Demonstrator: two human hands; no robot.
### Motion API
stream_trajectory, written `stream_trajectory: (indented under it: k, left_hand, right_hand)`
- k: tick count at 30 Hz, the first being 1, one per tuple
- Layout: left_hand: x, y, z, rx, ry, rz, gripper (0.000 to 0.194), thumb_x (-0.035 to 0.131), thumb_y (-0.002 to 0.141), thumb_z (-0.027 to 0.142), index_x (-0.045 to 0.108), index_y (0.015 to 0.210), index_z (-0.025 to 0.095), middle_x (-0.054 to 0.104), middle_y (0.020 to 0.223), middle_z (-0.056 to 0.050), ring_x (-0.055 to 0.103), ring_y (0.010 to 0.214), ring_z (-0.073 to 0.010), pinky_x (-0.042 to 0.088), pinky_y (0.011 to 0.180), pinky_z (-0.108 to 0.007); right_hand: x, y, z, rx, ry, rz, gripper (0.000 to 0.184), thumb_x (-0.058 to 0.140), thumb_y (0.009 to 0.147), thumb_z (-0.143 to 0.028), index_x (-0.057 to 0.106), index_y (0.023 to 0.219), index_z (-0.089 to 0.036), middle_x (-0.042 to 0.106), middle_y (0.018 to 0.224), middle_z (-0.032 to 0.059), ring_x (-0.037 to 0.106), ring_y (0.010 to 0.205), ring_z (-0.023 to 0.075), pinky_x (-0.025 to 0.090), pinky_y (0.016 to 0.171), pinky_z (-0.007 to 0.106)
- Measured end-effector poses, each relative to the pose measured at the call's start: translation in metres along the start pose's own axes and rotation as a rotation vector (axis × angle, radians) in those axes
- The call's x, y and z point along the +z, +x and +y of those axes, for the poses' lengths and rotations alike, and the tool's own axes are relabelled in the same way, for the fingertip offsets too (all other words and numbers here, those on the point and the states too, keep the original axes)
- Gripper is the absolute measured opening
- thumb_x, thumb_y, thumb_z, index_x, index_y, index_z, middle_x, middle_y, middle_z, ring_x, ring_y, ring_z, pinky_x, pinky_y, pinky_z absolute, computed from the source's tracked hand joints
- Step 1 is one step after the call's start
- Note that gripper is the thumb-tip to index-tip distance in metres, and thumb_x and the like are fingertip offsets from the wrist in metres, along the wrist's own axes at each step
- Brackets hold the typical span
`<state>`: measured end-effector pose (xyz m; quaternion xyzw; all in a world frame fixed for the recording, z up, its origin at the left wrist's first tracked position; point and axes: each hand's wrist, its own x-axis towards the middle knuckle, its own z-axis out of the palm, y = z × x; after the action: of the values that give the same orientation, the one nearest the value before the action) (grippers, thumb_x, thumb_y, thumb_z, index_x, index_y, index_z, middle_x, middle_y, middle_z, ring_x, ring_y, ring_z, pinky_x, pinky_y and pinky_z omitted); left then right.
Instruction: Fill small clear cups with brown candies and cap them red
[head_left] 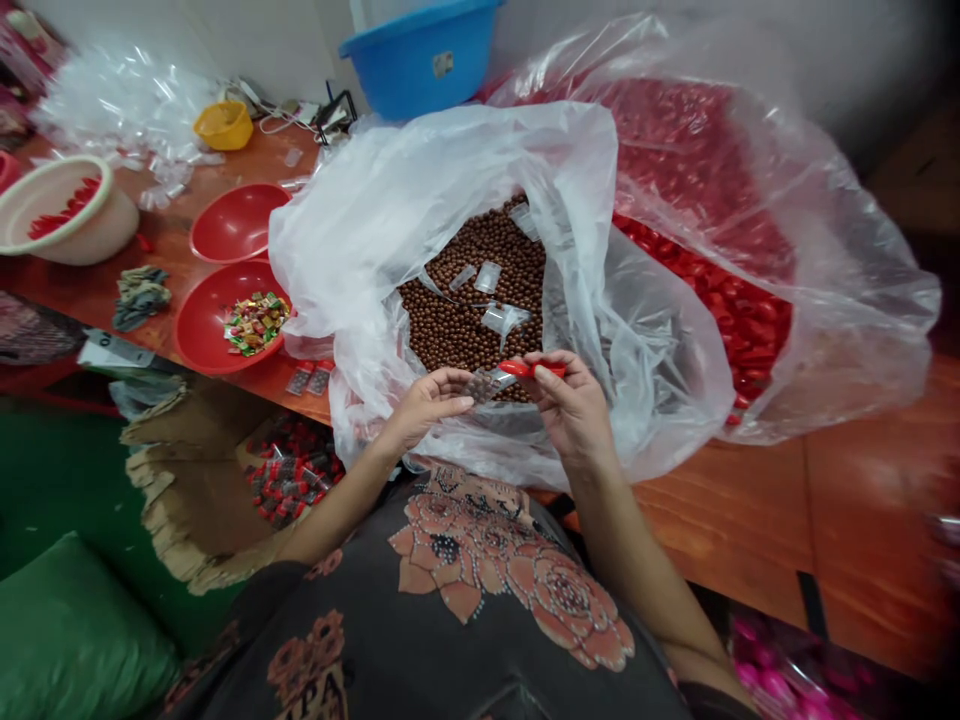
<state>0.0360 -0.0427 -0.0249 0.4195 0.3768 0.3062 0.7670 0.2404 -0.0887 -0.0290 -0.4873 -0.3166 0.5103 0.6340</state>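
Left hand, half open, pinching a clear sachet; right hand pinching a red-wrapped sweet, tip aimed toward the sachet's mouth.

**Room only straight ahead, into the bag's mouth**

I can pass my left hand and right hand forward over the brown balls, but the white plastic bag rises in folds on both sides. Left, a red bowl sits against it; right, a clear bag of red sweets blocks the way. A cardboard box lies below the wooden table's edge.
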Motion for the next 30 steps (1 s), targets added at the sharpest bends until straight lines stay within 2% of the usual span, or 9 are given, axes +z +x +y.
stream_trajectory:
  k: [5,8,10,13,16,23,26,28,30]
  left_hand:
    - [0.008,0.003,-0.002,0.041,0.012,0.048,0.038,0.079,0.071,0.027,0.065,0.104,0.016,0.070,0.096,-0.004,0.064,0.087,-0.0126,0.053,0.081,-0.028]
    - [0.009,0.005,-0.002,0.061,0.039,0.044,0.041,0.078,0.073,0.028,0.066,0.110,0.017,0.070,0.102,-0.006,0.064,0.093,-0.0144,0.053,0.082,-0.028]
    - [0.009,0.005,-0.001,0.059,0.038,0.036,0.042,0.079,0.072,0.028,0.067,0.111,0.017,0.070,0.106,-0.007,0.064,0.096,-0.0154,0.053,0.083,-0.028]
    - [0.009,0.004,-0.001,0.042,0.026,0.049,0.043,0.080,0.071,0.029,0.068,0.111,0.017,0.071,0.106,-0.008,0.064,0.096,-0.0158,0.053,0.083,-0.029]
    - [0.010,0.004,-0.002,0.014,0.018,0.046,0.043,0.081,0.070,0.029,0.069,0.109,0.016,0.071,0.107,-0.008,0.065,0.096,-0.0162,0.053,0.083,-0.029]
    - [0.011,0.002,-0.005,0.000,-0.002,0.000,0.042,0.081,0.069,0.027,0.069,0.108,0.016,0.071,0.107,-0.008,0.065,0.093,-0.0155,0.053,0.081,-0.029]
    - [0.013,0.002,-0.008,-0.003,-0.019,-0.025,0.042,0.081,0.070,0.027,0.069,0.109,0.016,0.071,0.106,-0.008,0.065,0.093,-0.0161,0.054,0.081,-0.031]
    - [0.015,0.003,-0.010,-0.003,-0.020,-0.035,0.041,0.081,0.070,0.027,0.069,0.109,0.016,0.071,0.107,-0.009,0.065,0.093,-0.0172,0.055,0.080,-0.032]
    - [0.016,0.004,-0.013,-0.003,-0.024,-0.040,0.041,0.080,0.070,0.027,0.070,0.108,0.017,0.071,0.108,-0.009,0.066,0.094,-0.0181,0.055,0.079,-0.033]
  right_hand:
    - [0.008,-0.007,0.008,-0.048,-0.142,-0.092,0.024,0.067,0.085,-0.038,0.061,0.105,-0.026,0.069,0.115,0.0028,0.066,0.106,0.0160,0.053,0.099,0.041]
    - [0.002,-0.008,0.005,-0.091,-0.314,-0.164,0.030,0.068,0.084,-0.037,0.066,0.112,-0.029,0.069,0.117,0.0021,0.065,0.108,0.0169,0.052,0.100,0.041]
    - [-0.002,-0.007,0.002,-0.089,-0.363,-0.141,0.033,0.069,0.083,-0.037,0.067,0.116,-0.031,0.069,0.118,0.0016,0.064,0.109,0.0174,0.052,0.101,0.042]
    - [-0.006,-0.004,0.002,-0.054,-0.292,-0.058,0.039,0.069,0.083,-0.037,0.065,0.121,-0.033,0.066,0.123,0.0012,0.064,0.109,0.0172,0.054,0.098,0.041]
    - [-0.007,-0.002,0.005,-0.033,-0.227,-0.083,0.041,0.068,0.083,-0.037,0.063,0.123,-0.034,0.064,0.128,0.0016,0.065,0.105,0.0168,0.057,0.093,0.041]
    - [-0.011,-0.003,0.008,-0.026,-0.267,-0.124,0.038,0.062,0.089,-0.037,0.062,0.126,-0.031,0.070,0.108,0.0028,0.067,0.085,0.0132,0.061,0.077,0.034]
    - [-0.009,-0.006,0.002,-0.068,-0.326,-0.125,0.034,0.061,0.090,-0.037,0.065,0.123,-0.031,0.065,0.126,0.0033,0.065,0.107,0.0165,0.057,0.094,0.039]
    - [-0.006,-0.010,-0.003,-0.128,-0.395,-0.142,0.033,0.058,0.092,-0.036,0.066,0.123,-0.032,0.061,0.133,0.0021,0.057,0.124,0.0184,0.047,0.109,0.044]
    - [-0.004,-0.014,-0.007,-0.185,-0.456,-0.167,0.033,0.055,0.093,-0.035,0.066,0.124,-0.033,0.060,0.136,0.0001,0.051,0.132,0.0182,0.037,0.118,0.046]
